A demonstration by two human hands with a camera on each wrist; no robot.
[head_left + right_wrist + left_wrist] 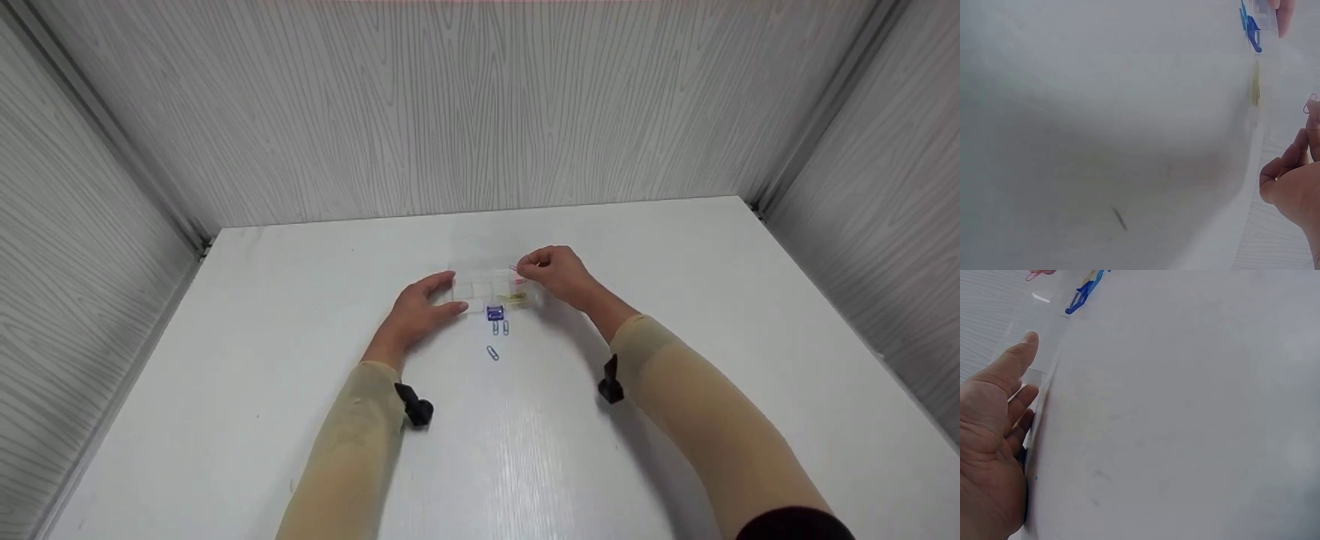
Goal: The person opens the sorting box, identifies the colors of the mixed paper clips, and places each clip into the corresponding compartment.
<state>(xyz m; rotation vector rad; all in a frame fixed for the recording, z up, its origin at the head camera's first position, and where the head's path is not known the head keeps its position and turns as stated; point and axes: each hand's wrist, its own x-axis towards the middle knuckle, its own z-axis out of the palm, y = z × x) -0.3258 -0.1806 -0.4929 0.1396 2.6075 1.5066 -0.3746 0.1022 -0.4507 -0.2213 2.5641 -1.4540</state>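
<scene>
A clear plastic compartment box (462,291) lies on the table, its left end held between the thumb and fingers of my left hand (420,306). Above the box's back right part, my right hand (559,276) pinches a pink paper clip (1310,103) between thumb and finger. Something pink (519,281) shows in the compartment beneath it. Yellow paper clips (514,298) lie in the compartment in front. At the box's front edge sits a dark blue piece (495,313), its exact kind unclear.
Three blue paper clips lie on the white table (465,450) in front of the box; the nearest clip (493,352) is apart from the other two. Wood-grain panels (480,112) close off the back and both sides.
</scene>
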